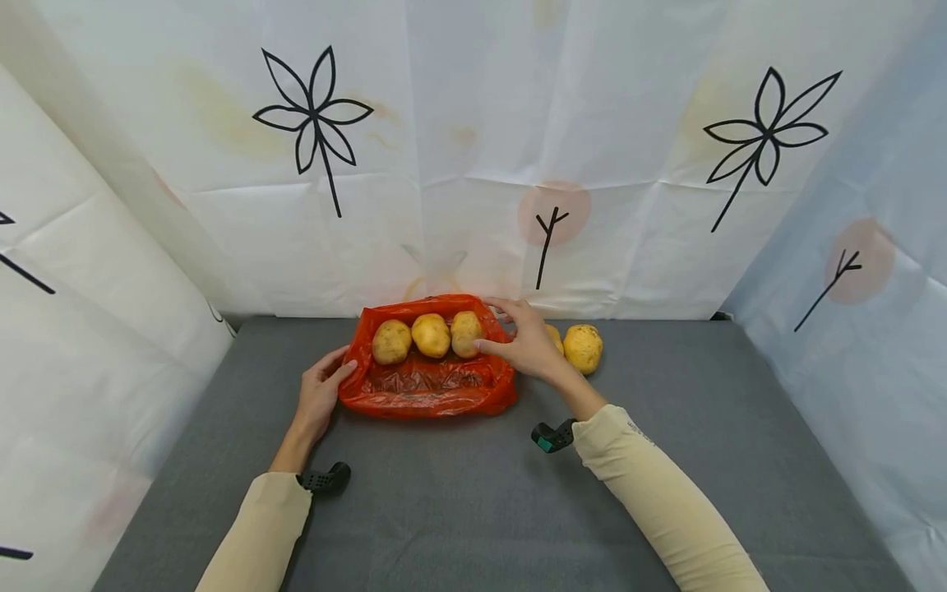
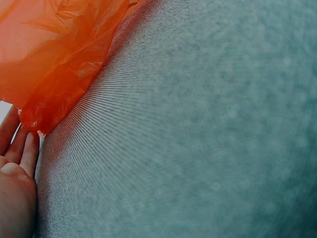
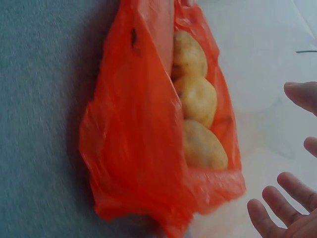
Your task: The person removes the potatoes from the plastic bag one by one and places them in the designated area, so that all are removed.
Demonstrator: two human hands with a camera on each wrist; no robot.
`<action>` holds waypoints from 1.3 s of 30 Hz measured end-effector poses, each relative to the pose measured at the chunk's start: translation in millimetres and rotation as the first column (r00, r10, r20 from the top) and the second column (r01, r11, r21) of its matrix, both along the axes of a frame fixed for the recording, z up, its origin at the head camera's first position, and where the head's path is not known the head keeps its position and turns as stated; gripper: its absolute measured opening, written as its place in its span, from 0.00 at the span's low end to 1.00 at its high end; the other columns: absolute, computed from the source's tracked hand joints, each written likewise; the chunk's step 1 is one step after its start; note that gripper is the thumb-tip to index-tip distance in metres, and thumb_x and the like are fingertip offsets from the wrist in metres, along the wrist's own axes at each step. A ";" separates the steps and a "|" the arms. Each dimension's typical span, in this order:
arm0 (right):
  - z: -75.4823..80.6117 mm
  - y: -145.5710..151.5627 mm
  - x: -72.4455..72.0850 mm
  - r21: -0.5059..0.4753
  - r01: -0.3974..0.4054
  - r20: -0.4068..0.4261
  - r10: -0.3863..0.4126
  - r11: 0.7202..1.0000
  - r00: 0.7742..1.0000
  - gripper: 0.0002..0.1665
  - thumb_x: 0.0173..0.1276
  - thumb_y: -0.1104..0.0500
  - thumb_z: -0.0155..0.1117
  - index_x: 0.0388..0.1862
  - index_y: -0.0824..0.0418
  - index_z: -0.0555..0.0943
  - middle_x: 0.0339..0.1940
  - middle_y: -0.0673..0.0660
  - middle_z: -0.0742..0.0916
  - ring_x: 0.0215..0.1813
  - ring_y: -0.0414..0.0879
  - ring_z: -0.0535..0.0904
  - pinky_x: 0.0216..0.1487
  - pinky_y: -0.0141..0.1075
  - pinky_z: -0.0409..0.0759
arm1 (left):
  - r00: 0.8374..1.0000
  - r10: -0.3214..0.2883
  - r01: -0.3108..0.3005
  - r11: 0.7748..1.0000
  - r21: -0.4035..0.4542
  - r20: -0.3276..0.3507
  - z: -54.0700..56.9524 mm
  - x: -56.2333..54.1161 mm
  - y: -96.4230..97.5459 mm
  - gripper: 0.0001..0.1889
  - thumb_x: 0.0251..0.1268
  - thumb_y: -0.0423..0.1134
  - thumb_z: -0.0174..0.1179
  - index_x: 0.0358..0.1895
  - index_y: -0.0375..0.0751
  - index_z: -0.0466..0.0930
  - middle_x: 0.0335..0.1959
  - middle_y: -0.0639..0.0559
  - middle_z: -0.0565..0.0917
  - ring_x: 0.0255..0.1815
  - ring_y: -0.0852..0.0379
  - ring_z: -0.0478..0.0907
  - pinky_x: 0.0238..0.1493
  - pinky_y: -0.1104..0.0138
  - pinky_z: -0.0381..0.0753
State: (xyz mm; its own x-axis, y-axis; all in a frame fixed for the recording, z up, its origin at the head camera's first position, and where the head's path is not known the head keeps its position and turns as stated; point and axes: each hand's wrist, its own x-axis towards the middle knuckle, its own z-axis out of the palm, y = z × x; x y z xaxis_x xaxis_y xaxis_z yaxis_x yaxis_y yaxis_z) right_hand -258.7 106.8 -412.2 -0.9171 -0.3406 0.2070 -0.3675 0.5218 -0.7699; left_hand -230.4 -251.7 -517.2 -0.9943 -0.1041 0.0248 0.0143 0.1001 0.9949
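Note:
A red plastic bag (image 1: 425, 403) lies near the back of the table, its mouth facing up. Three potatoes (image 1: 431, 335) sit in a row inside it, also visible in the right wrist view as potatoes (image 3: 198, 101). My left hand (image 1: 320, 395) grips the bag's left edge, the thumb over the rim; in the left wrist view its fingers (image 2: 29, 151) reach the bag's corner (image 2: 54, 106). Over the bag's right end hovers my right hand (image 1: 528, 341), fingers spread and nothing held, overlapping the rightmost potato in the head view. The right wrist view shows its fingers (image 3: 290, 198) apart from the bag.
Right of the bag, a potato (image 1: 583, 349) rests on the grey tablecloth (image 1: 444, 510), with another potato (image 1: 554, 335) partly hidden behind my right hand. A white patterned curtain (image 1: 473, 148) stands close behind the bag, and more curtain hangs on both sides.

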 end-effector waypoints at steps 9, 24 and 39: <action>-11.1 -23.9 -2.2 0.023 -0.036 0.022 0.035 0.999 0.999 0.41 0.64 0.51 0.77 0.74 0.54 0.72 0.71 0.63 0.74 0.63 0.63 0.74 0.61 0.57 0.73 | 1.000 0.008 -0.008 1.000 0.003 0.003 0.3 0.0 0.3 0.26 0.77 0.43 0.59 0.72 0.35 0.71 0.60 0.51 0.77 0.54 0.66 0.75 0.50 0.78 0.76; -21.9 -36.5 -10.8 0.105 0.005 0.093 -0.015 0.995 0.996 0.41 0.65 0.51 0.75 0.75 0.54 0.71 0.61 0.64 0.77 0.58 0.60 0.74 0.55 0.53 0.74 | 1.000 0.009 -0.009 1.000 0.011 0.006 -1.3 -0.6 0.0 0.25 0.77 0.42 0.58 0.72 0.35 0.71 0.58 0.53 0.77 0.53 0.66 0.75 0.51 0.77 0.76; -27.7 -39.2 -29.5 0.113 0.095 0.126 -0.109 0.989 0.986 0.39 0.64 0.53 0.75 0.72 0.57 0.74 0.68 0.61 0.78 0.69 0.61 0.69 0.67 0.55 0.69 | 1.000 0.009 -0.009 1.000 0.018 -0.002 1.0 -0.3 0.6 0.26 0.76 0.42 0.59 0.71 0.34 0.72 0.56 0.57 0.78 0.53 0.66 0.75 0.50 0.78 0.76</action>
